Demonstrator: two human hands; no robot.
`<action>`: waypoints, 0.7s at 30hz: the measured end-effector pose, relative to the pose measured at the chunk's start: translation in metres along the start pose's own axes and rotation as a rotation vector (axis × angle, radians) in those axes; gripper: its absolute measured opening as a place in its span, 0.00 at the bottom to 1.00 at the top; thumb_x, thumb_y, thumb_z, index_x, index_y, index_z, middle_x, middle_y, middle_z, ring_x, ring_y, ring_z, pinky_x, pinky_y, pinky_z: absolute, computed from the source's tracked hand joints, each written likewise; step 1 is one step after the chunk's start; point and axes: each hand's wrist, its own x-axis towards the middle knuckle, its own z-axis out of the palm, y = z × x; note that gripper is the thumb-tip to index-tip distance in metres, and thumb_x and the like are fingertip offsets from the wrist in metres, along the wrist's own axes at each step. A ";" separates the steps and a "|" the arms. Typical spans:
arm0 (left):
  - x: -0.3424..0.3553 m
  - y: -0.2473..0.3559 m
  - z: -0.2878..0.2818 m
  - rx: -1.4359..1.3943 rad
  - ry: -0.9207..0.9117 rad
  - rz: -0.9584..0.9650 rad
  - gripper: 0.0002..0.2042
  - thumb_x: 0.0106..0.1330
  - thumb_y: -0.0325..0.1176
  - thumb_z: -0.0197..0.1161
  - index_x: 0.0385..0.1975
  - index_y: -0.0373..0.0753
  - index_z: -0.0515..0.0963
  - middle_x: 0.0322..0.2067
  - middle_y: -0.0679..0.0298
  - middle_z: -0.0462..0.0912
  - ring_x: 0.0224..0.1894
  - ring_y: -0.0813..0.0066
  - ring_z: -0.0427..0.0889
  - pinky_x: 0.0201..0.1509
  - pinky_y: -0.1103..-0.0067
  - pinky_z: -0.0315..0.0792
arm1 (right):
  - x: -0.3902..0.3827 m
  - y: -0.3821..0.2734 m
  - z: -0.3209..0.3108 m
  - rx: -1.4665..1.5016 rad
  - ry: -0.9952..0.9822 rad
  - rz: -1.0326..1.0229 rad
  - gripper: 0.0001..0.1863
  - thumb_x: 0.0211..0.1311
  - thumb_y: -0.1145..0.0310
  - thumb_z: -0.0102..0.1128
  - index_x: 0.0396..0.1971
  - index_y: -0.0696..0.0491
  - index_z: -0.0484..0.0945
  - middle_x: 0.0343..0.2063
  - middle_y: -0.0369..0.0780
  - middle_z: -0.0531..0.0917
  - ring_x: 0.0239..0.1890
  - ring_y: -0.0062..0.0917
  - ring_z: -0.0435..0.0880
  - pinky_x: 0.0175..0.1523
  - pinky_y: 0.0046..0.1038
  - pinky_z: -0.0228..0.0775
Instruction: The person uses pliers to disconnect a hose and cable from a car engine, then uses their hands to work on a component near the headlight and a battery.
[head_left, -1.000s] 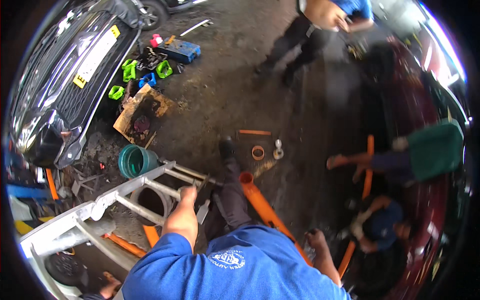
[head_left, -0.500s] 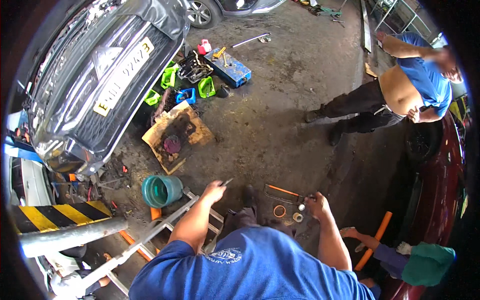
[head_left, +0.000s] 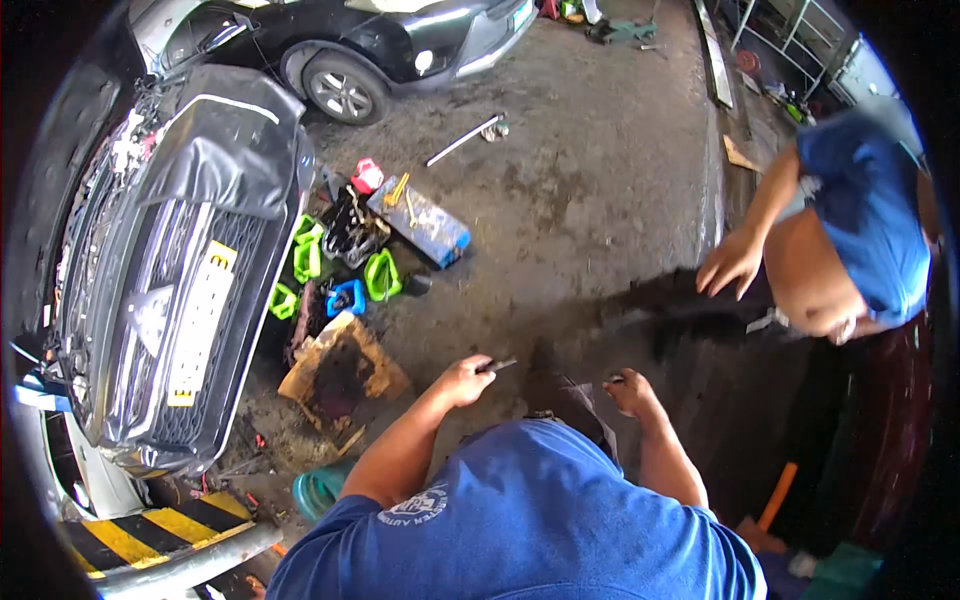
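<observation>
My left hand (head_left: 466, 381) is closed around a slim, knife-like tool (head_left: 497, 366), dark at the grip with a short pale metal end pointing right. Across from it, my right hand (head_left: 628, 391) is curled with a small dark end showing at the fingers; what it holds is too small to make out. Both hands are held out in front of my blue shirt, apart from each other. A dark shape with pale edges (head_left: 590, 405) shows between my arms, partly hidden by my body.
At the right a co-worker (head_left: 850, 210) leans in with a hand (head_left: 732, 262) spread. A car with a dark grille (head_left: 160, 310) stands at the left. Green trays (head_left: 381, 275), a blue toolbox (head_left: 430, 228), stained cardboard (head_left: 345, 370), a bucket (head_left: 318, 490) and an orange pipe (head_left: 777, 497) lie around.
My view has shifted forward. The hacksaw and tape rolls on the floor no longer show. My hands are closer together, and the co-worker has come nearer, one arm lowered and reaching out.
</observation>
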 end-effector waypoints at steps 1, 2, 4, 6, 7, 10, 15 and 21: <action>0.024 0.014 -0.011 -0.050 0.087 0.030 0.22 0.65 0.43 0.57 0.52 0.33 0.75 0.47 0.46 0.80 0.52 0.54 0.79 0.55 0.69 0.71 | 0.037 -0.005 -0.016 0.003 0.014 0.003 0.20 0.56 0.57 0.67 0.38 0.59 0.78 0.26 0.43 0.84 0.29 0.27 0.82 0.33 0.30 0.73; 0.055 0.032 -0.022 -0.046 0.083 0.049 0.22 0.65 0.43 0.57 0.52 0.33 0.75 0.47 0.46 0.80 0.52 0.54 0.79 0.55 0.69 0.71 | 0.078 -0.011 -0.038 -0.213 -0.102 -0.043 0.24 0.56 0.54 0.66 0.42 0.59 0.78 0.35 0.47 0.83 0.38 0.34 0.82 0.42 0.33 0.73; 0.082 0.079 -0.072 -0.044 -0.075 -0.195 0.29 0.67 0.50 0.56 0.60 0.35 0.69 0.58 0.48 0.73 0.62 0.52 0.71 0.64 0.67 0.65 | 0.130 -0.075 -0.062 -0.325 -0.166 -0.025 0.28 0.56 0.50 0.63 0.48 0.58 0.77 0.45 0.52 0.82 0.50 0.44 0.80 0.54 0.38 0.72; 0.109 0.083 -0.089 -0.039 0.062 -0.091 0.25 0.66 0.48 0.57 0.54 0.32 0.73 0.54 0.46 0.76 0.57 0.50 0.75 0.60 0.67 0.68 | 0.161 -0.138 -0.091 -0.301 -0.190 -0.050 0.29 0.57 0.49 0.62 0.49 0.58 0.77 0.46 0.52 0.81 0.51 0.45 0.80 0.55 0.38 0.71; 0.131 0.075 -0.090 -0.014 0.165 -0.045 0.22 0.66 0.44 0.58 0.49 0.30 0.76 0.48 0.45 0.80 0.53 0.50 0.78 0.56 0.67 0.71 | 0.183 -0.171 -0.111 -0.287 -0.210 -0.069 0.29 0.57 0.49 0.61 0.49 0.59 0.76 0.47 0.52 0.81 0.52 0.45 0.79 0.56 0.38 0.70; 0.206 0.096 -0.119 -0.213 0.036 -0.190 0.21 0.66 0.43 0.59 0.48 0.30 0.75 0.44 0.48 0.81 0.49 0.61 0.80 0.54 0.71 0.72 | 0.253 -0.215 -0.163 -0.349 -0.285 -0.158 0.30 0.60 0.50 0.59 0.51 0.61 0.75 0.51 0.52 0.78 0.56 0.45 0.76 0.59 0.38 0.68; 0.321 0.140 -0.161 -0.283 0.212 0.005 0.19 0.66 0.39 0.60 0.50 0.33 0.74 0.38 0.54 0.81 0.44 0.69 0.79 0.50 0.74 0.72 | 0.395 -0.193 -0.198 -0.271 -0.307 -0.088 0.27 0.63 0.56 0.55 0.60 0.50 0.71 0.59 0.44 0.74 0.63 0.36 0.71 0.66 0.32 0.61; 0.542 0.194 -0.231 -0.051 0.190 0.074 0.15 0.68 0.40 0.57 0.45 0.35 0.75 0.36 0.56 0.81 0.41 0.69 0.78 0.46 0.72 0.72 | 0.523 -0.100 -0.258 -0.349 -0.484 0.206 0.30 0.64 0.58 0.53 0.67 0.37 0.62 0.63 0.32 0.71 0.66 0.25 0.67 0.71 0.28 0.54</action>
